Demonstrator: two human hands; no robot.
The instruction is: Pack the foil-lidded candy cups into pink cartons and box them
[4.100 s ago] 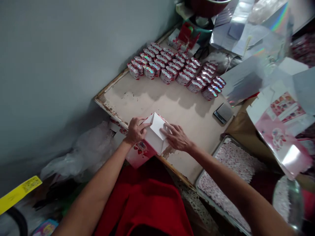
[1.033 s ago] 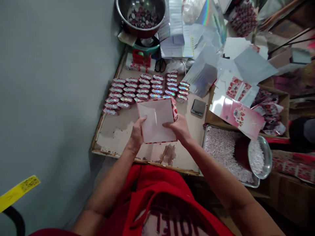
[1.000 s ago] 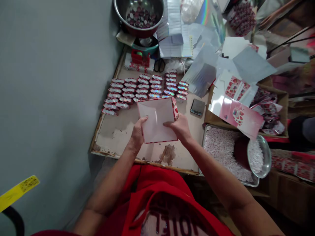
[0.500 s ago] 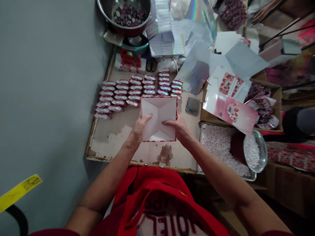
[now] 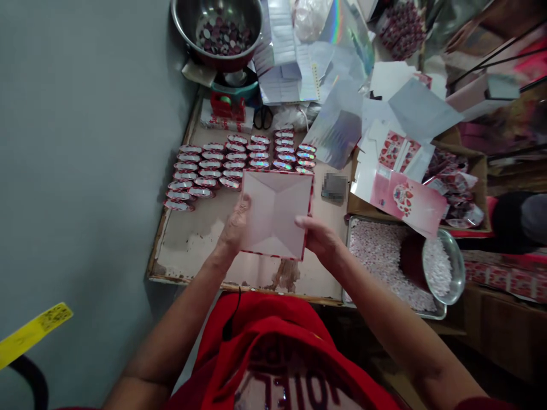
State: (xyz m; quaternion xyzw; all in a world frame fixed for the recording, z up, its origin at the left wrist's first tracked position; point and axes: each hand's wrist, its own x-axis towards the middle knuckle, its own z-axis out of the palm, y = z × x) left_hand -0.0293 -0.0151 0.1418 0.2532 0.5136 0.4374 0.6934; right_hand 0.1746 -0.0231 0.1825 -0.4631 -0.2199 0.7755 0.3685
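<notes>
Paper gift box [image 5: 276,212]: white inside, red-and-white printed rim, open mouth facing up toward the camera; held in the air above the near half of the worn wooden board [image 5: 192,233].

Left hand [image 5: 234,226]: clamped on the box's left wall, thumb over the rim.

Right hand [image 5: 319,238]: clamped on the box's right near corner, fingers curled round the edge.

Small foil-lidded cups [image 5: 239,162]: rows standing close together across the far half of the board, just beyond the box.

Small dark flat device [image 5: 334,187]: on the board near its right edge, beside the box; detail blurred.

Metal tray [image 5: 354,219]: off the board's right edge, filled with small white pieces; a glass bowl [image 5: 450,267] of the same rests at its right end.

Printed pink cardboard sheets [image 5: 404,196]: stacked loosely beyond the tray.

Metal bowl [image 5: 183,17]: past the board's far edge, holding dark round pieces.

Scissors [image 5: 262,117]: at the far edge.
</notes>
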